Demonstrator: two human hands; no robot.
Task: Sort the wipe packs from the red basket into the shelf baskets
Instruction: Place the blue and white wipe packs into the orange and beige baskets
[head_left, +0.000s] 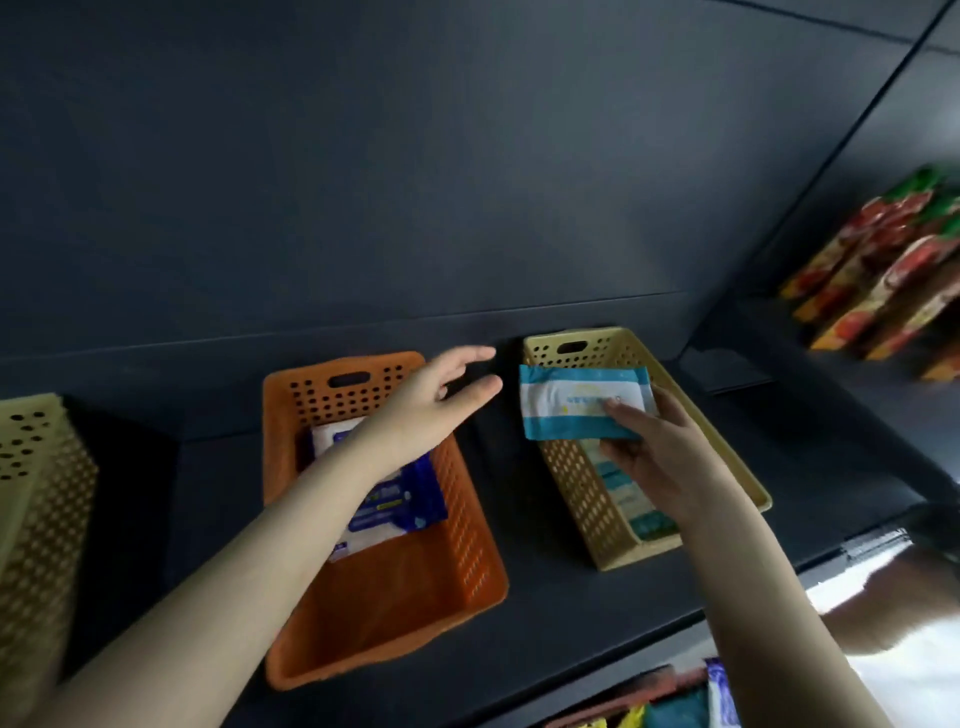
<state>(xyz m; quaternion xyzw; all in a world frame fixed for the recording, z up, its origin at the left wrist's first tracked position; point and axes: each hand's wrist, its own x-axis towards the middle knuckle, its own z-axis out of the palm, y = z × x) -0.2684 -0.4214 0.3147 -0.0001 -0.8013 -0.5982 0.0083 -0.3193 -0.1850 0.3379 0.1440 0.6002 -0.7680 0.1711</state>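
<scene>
Nearest us, below the right forearm, the red basket shows only its rim and a few packs. Further out, our right hand pinches a teal pack, thumb on top and fingers beneath. It holds the pack flat above the yellow basket, where similar packs lie under the palm. Our left hand hovers with fingers spread, holding nothing, above the orange basket and its blue pack. Its fingertips are just short of the teal pack.

The pack's free end reaches over the yellow basket's wall toward that left hand. We judge that, released there, it could catch the rim and slide onto the shelf between the baskets. A nudge from the left hand could do likewise. Beyond the right hand, cartons blur.
</scene>
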